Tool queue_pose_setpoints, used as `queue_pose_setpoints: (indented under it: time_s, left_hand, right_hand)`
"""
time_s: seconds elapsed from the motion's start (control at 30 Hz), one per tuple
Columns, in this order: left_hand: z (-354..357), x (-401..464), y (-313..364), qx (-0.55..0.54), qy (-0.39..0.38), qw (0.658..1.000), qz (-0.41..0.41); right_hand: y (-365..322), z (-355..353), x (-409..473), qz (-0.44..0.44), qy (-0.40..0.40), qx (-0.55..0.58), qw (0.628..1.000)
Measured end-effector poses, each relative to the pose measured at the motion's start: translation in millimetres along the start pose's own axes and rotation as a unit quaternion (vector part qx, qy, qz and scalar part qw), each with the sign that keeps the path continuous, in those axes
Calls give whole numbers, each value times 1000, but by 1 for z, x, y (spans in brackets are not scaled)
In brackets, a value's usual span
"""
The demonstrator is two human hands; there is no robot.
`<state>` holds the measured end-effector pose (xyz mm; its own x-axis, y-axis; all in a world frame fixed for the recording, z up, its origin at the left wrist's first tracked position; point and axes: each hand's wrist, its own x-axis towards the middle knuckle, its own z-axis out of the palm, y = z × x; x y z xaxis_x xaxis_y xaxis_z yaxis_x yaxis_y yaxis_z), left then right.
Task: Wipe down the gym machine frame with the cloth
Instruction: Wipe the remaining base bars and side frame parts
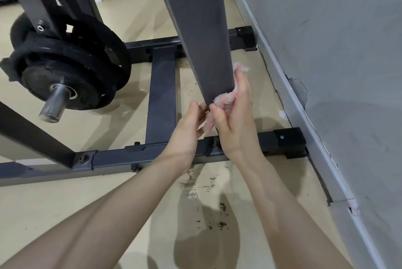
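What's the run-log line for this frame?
step: wiping upright post | right hand: presses cloth to post | left hand: pinches cloth's lower edge | base bar: untouched

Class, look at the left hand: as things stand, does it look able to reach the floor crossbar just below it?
Probably yes. The left hand pinches the cloth at the upright post, and the floor crossbar lies just under its wrist, with nothing visible between them. It would need to let go of the cloth first.

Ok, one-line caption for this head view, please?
Right hand presses a pale cloth against the upright frame post while the left hand pinches its lower edge.
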<state>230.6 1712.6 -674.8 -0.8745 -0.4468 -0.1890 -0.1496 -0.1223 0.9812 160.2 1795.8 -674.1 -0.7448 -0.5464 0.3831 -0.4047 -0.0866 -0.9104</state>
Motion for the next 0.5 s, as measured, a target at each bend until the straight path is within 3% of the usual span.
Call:
queue_pose_setpoints:
  time_s: [0.13,0.33,0.5]
  left_hand:
    - [-1,-15,28,20,-37,990,132]
    - [1,-30,43,48,-26,992,110]
    - [-4,-26,40,64,-47,991,103]
  right_hand:
    - [-1,-1,10,45,18,57,997]
    - [6,-18,-8,191,-37,119,974]
    - [-20,-5,10,78,9,134,988]
